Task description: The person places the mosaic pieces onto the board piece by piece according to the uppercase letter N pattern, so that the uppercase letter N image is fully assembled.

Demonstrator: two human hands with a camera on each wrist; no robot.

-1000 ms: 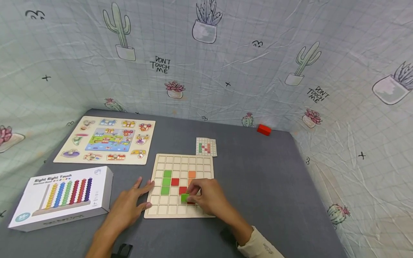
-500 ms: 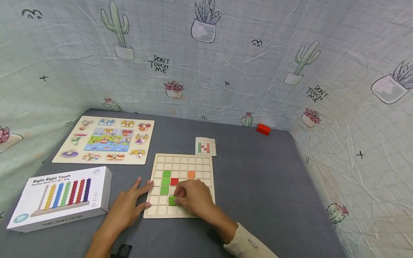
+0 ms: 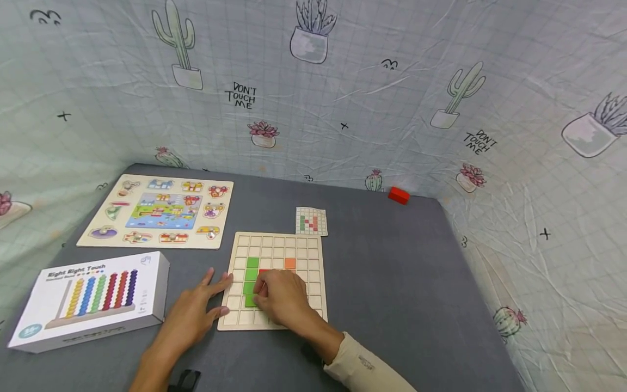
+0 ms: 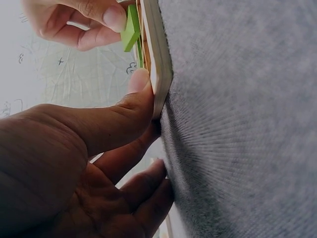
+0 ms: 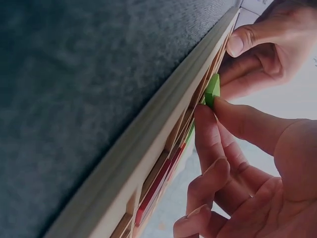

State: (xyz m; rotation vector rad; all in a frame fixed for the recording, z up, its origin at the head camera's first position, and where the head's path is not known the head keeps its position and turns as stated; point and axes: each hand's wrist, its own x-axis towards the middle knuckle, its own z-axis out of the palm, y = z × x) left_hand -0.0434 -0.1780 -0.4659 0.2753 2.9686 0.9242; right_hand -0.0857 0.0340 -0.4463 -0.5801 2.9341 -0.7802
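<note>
A square wooden grid board [image 3: 238, 321] lies on the dark grey table. My right hand [image 3: 284, 294] pinches a green tile [image 5: 213, 90] between thumb and fingertips. In the right wrist view that tile is tilted over the grid; in the head view it is just below a column of several green tiles [image 3: 251, 275]. An orange tile [image 3: 290, 263] lies farther right in the grid, and part of a red tile [image 3: 263, 271] shows by my right hand, which hides the cells beneath. My left hand [image 3: 192, 311] is spread, thumb [image 4: 139, 82] and index finger touching the board's left edge.
Behind the board is a small printed pattern card [image 3: 311, 220]. A wooden picture puzzle [image 3: 103, 237] lies at the far left, with a white toy box [image 3: 93, 296] in front of it. A red block [image 3: 399, 195] sits at the back right. A patterned cloth [image 3: 343, 109] hangs behind.
My right hand has carried the green tile leftward across the board, from beside the red tiles to below the green column. My left hand has stayed at the board's edge.
</note>
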